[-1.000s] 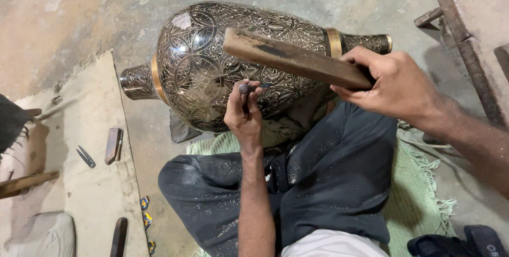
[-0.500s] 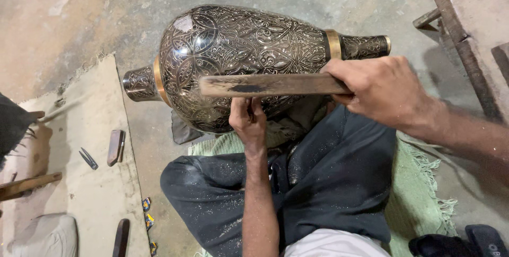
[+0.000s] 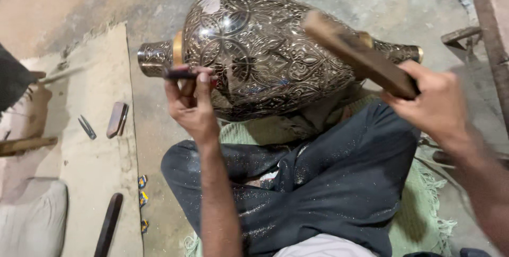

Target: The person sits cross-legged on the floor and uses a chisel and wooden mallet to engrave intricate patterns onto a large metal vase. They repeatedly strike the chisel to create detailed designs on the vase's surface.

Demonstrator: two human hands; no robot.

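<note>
vase [image 3: 265,50] blocks front; mat [image 3: 90,129] left seemingly open.

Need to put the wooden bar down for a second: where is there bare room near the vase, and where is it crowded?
Bare concrete floor lies beyond the vase, up to the mat edge. The mat is bare between the flat block and the dark stick. It is crowded at the lap, where the left hand holds a punch, and by the right hand.

- A bare concrete floor [image 3: 85,2], stained and dusty, is seen across the far side.
- A tan mat [image 3: 95,156] is spread on the left; a small brown block [image 3: 117,120], a thin metal tool [image 3: 87,127] and a dark stick [image 3: 108,225] lie on it.
- A green fringed cloth [image 3: 419,220] is laid on the near right.
</note>
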